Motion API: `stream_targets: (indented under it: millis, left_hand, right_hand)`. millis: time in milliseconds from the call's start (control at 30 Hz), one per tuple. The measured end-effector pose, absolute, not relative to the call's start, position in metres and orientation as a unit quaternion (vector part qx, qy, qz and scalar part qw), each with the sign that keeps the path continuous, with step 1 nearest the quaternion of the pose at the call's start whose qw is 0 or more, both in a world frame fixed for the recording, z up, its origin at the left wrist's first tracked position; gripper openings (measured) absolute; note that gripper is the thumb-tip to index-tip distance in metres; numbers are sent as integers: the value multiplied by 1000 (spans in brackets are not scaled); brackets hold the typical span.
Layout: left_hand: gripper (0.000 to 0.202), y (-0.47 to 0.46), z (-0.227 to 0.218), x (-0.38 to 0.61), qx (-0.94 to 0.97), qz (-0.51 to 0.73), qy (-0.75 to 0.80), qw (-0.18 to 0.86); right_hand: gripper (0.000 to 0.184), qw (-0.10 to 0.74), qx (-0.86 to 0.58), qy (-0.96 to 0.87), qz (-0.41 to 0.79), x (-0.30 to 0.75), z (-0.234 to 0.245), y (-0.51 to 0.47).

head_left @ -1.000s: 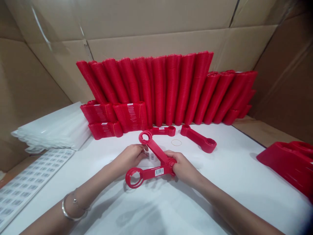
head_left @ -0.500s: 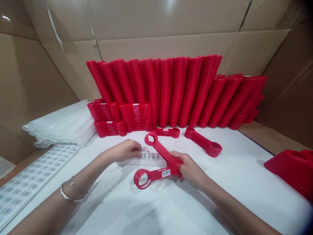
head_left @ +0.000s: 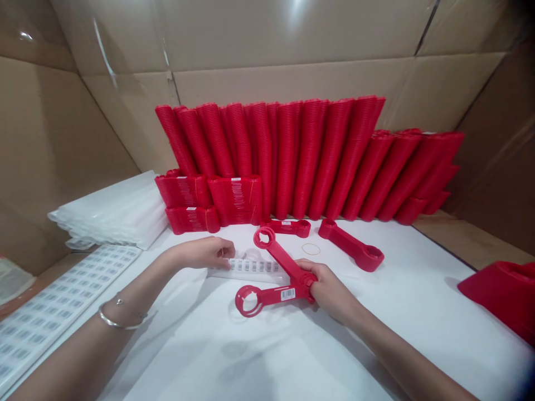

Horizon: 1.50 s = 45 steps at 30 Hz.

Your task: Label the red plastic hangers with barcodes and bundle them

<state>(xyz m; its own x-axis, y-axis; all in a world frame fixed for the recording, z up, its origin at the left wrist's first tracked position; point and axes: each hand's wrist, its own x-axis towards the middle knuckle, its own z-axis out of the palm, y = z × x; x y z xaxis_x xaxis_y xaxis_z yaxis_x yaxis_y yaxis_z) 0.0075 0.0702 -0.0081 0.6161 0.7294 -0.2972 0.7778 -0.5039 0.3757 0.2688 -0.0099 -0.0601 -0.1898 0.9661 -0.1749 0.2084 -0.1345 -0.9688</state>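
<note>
My right hand [head_left: 330,289] is closed round one ring end of several flat red plastic pieces [head_left: 288,264] with ring-shaped ends. They are fanned into a V, and the lower arm bears a white barcode label [head_left: 287,294]. My left hand [head_left: 209,253] has its fingers pinched at the left end of a strip of barcode stickers [head_left: 253,265], which lies on a white block behind the red pieces. Whether a loose sticker is between those fingertips is hidden. Farther back lie a labelled red bundle [head_left: 288,227] and a thicker red stack [head_left: 351,245].
Tall stacks of red pieces [head_left: 309,161] line the cardboard wall [head_left: 271,86]. Shorter banded bundles [head_left: 236,200] stand at left. Clear plastic bags [head_left: 117,211] and a large barcode sheet [head_left: 62,312] lie leftward. A rubber band [head_left: 311,249] and more red pieces [head_left: 499,298] are to the right.
My left hand has moved slightly left along the sticker strip, so more of its stickers show. The right hand keeps its grip on the red pieces. The whole view has shifted slightly.
</note>
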Motion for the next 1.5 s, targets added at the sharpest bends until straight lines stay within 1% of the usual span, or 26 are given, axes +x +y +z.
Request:
stream_targets:
  millis: [100,167,267,433,567,633,667,733,800,833,900,1000,1067,1133,1333,1500]
  left_hand:
    - [35,58,-7,25,877,22,424,225]
    - [28,52,-15,42,895,105,401,166]
    - [18,47,-36,65,891,168,409,102]
    - [17,45,-60,79,884,197,408,118]
    - [19,41,-70,82,893,185,399,98]
    - [19,39,-69,82,894,205,387,97]
    - [18,38,-66,82,893,219,376,113]
    - [14,37,-51,80,881,243,366,178]
    - [13,36,-29,75,844,249,383,281]
    - [15,36,-17,72,818,247,398,334]
    - [18,33,2,69,765,247,403,437]
    - [19,28,11,69,715,222,399,529]
    - [20,24,6,74,698,198,403,558]
    - [21,23,-2,78,684,194,413,570]
    - [22,24,-10,82,666,214,432,569]
    - [24,25,-12,82,669,214,431,566]
  right_hand:
    - [43,356,-524,-548,546,267,-63,-10]
    - [44,354,-520,-547,553,266,-66,-9]
    - [47,356,-519,-546,553,265,-69,-9]
    - [45,362,-518,-537,559,261,-65,-11]
    - [40,366,-510,-540,560,261,-64,-12]
    - [40,369,-510,-540,559,261,-64,-12]
    - [41,371,-512,-539,557,261,-63,-12]
    - [41,376,-521,-534,550,262,-61,-12]
    - [41,383,-535,-531,534,262,-59,-12]
    - [41,386,-541,-536,521,263,-59,-12]
    - [42,396,-549,-558,480,264,-61,-11]
    - [42,416,-549,-611,390,265,-66,-12]
    - [44,420,-546,-638,344,265,-69,-12]
    - [47,414,-546,-651,326,265,-70,-12]
    - [50,401,-550,-657,324,264,-70,-11]
    - [48,402,-549,-655,328,264,-69,-13]
